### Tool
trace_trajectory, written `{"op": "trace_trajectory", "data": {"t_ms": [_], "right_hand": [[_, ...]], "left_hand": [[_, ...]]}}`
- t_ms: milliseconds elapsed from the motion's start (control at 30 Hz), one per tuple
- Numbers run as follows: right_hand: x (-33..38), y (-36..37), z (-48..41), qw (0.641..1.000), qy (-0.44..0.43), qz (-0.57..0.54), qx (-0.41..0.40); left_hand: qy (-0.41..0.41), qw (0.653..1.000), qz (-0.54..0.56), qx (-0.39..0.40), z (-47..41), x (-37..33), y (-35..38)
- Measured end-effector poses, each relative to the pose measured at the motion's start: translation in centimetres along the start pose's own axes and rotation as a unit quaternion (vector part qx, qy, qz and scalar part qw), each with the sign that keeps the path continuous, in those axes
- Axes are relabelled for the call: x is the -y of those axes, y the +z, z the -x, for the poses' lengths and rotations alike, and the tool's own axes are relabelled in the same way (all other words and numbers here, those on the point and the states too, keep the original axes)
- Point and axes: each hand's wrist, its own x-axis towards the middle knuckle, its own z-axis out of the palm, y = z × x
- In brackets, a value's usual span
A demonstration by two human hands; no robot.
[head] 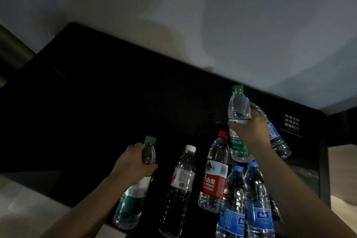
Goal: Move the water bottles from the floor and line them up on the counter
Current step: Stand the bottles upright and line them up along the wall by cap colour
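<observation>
- The left hand (133, 162) is curling its fingers and thumb round the shoulder of a green-capped bottle (133, 195), just under the cap; the bottle is tilting, its base hanging below the hand near the front edge of the black counter (116, 102).
- The right hand (251, 131) is gripping two bottles at once: a second green-capped bottle (238, 106), whose neck is sticking up above the fingers, and a blue-labelled bottle (276, 137) leaning out to the right behind the hand.
- Whether the held bottles are touching the counter is hard to tell.
- Between the two hands, a white-capped bottle (181, 183) and a red-capped bottle (214, 177) are standing on the counter.
- Below the right wrist, a blue-capped bottle (231, 206) and another blue-capped bottle (258, 208) are standing side by side, touching.
- Right of the right hand, a small sign (291, 122) is lying on the counter below the pale wall (193, 15).
</observation>
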Motion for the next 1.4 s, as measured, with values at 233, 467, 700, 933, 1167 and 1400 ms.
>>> {"op": "trace_trajectory", "data": {"t_ms": [233,467,700,933,1167,1400], "right_hand": [[4.5,-1.8,4.7,0.994,-0.045,-0.094,-0.032],[10.2,-1.3,11.6,0.973,-0.058,-0.224,0.011],[14.5,-0.6,16.2,0.941,-0.109,-0.319,0.014],[16.6,-0.5,14.4,0.924,-0.122,-0.36,0.025],[17.5,0.0,10.9,0.922,-0.151,-0.355,0.036],[20.2,1.9,7.3,0.932,-0.144,-0.332,0.024]], "left_hand": [[0.106,0.992,0.045,-0.06,2.2,-0.3,-3.9],[0.192,0.969,0.108,-0.108,4.5,0.4,-8.7],[0.225,0.95,0.171,-0.133,6.7,-0.3,-13.3],[0.199,0.932,0.227,-0.198,6.3,-2.3,-16.2],[0.203,0.921,0.255,-0.211,3.8,-3.1,-17.4],[0.215,0.92,0.247,-0.213,-1.2,-3.1,-19.9]]}}
